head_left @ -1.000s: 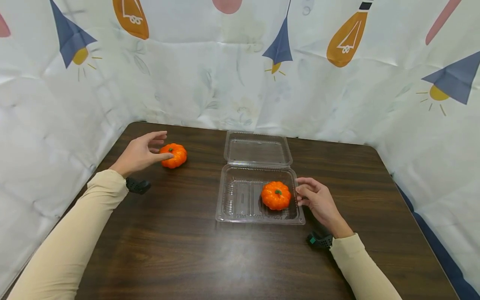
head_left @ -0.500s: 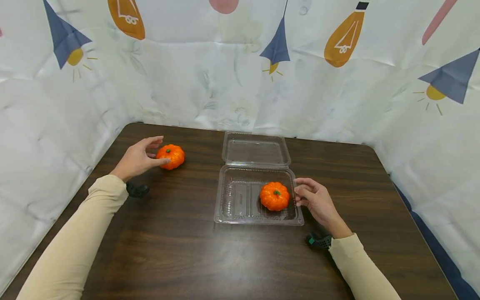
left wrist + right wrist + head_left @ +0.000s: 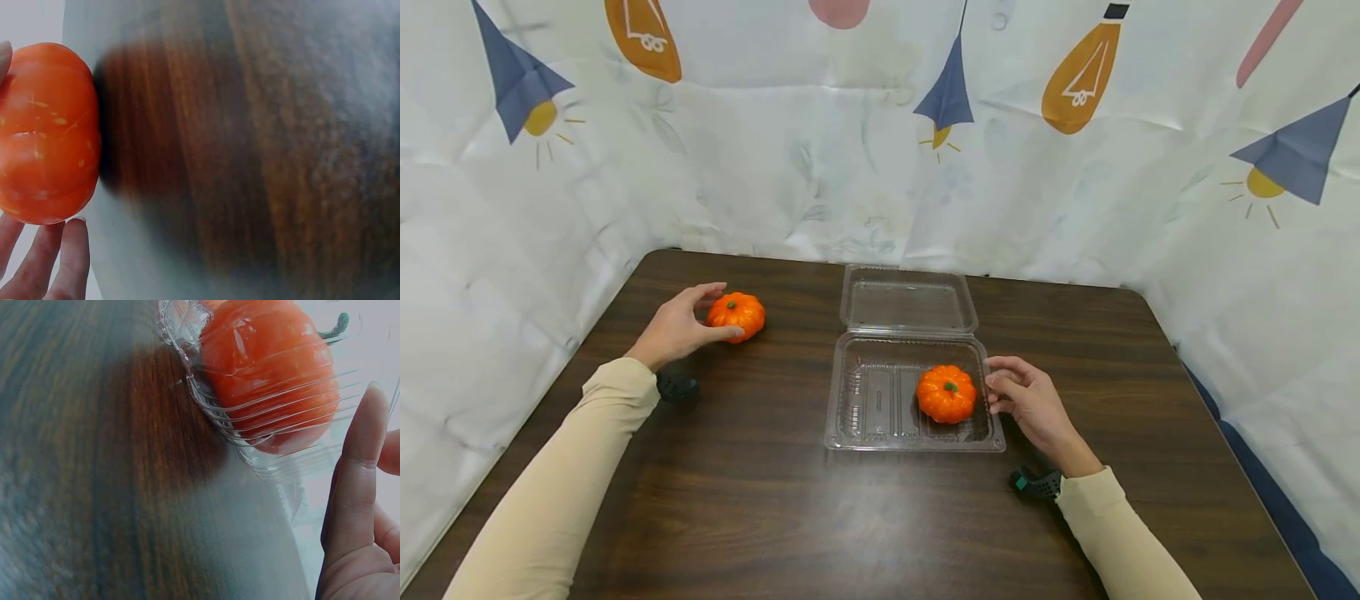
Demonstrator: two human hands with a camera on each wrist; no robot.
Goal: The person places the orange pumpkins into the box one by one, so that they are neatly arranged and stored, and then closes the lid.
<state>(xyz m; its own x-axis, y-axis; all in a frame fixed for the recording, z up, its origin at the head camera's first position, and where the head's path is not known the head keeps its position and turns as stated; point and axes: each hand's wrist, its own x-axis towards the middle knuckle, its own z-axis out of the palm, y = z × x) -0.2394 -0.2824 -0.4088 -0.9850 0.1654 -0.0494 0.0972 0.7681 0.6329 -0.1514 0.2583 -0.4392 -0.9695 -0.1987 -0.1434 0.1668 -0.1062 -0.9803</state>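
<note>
An orange toy pumpkin (image 3: 737, 315) with a green stem sits on the table's left side. Around it lies my left hand (image 3: 677, 328), thumb in front and fingers behind. In the left wrist view the fingertips and thumb touch opposite sides of this pumpkin (image 3: 50, 134), seemingly gripping it. A clear plastic clamshell box (image 3: 857, 392) stands mid-table, its lid folded back. Inside, toward the right, rests a second orange pumpkin (image 3: 946, 394). My right hand (image 3: 1033, 408) has its fingertips at the box's right rim; the thumb is fairly straight in the right wrist view, beside the ribbed wall.
The clear lid (image 3: 910, 302) lies flat behind the box, close to the curtain. A dark wooden table (image 3: 760, 517) carries everything. White printed curtain (image 3: 737, 167) hangs along the table's back and both sides.
My left hand has lowered, and its fingers and thumb have drawn in on the left pumpkin. The right hand stays at the box rim. The whole view shifts slightly left.
</note>
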